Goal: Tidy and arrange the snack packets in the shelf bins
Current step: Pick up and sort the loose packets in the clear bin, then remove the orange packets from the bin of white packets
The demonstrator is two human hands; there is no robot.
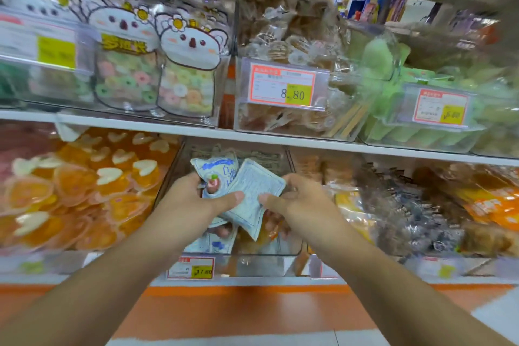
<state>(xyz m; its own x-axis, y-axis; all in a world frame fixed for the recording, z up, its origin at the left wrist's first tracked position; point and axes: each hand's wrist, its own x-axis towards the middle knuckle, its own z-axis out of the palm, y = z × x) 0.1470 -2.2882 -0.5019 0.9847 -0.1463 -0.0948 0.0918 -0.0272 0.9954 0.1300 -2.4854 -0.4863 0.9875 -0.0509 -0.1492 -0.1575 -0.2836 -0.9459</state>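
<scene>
Both my hands hold a small bunch of pale blue and white snack packets (pixel 250 191) above a clear shelf bin (pixel 252 260) on the lower shelf. My left hand (pixel 193 199) grips the bunch from the left, thumb across the front packet. My right hand (pixel 297 199) pinches the same bunch from the right, thumb on its face. One packet (pixel 214 170) shows a blue printed top; another lies with its printed back toward me. More of the same packets (pixel 209 244) lie lower in the bin, partly hidden by my hands.
To the left, a bin holds orange heart-shaped jelly cups (pixel 84 191). To the right are bins of wrapped snacks (pixel 407 205). The upper shelf carries koala-printed candy bags (pixel 157 64), brown wrapped sweets (pixel 289 36) and green packets (pixel 393 87). Price tags (pixel 191 268) hang on the bin fronts.
</scene>
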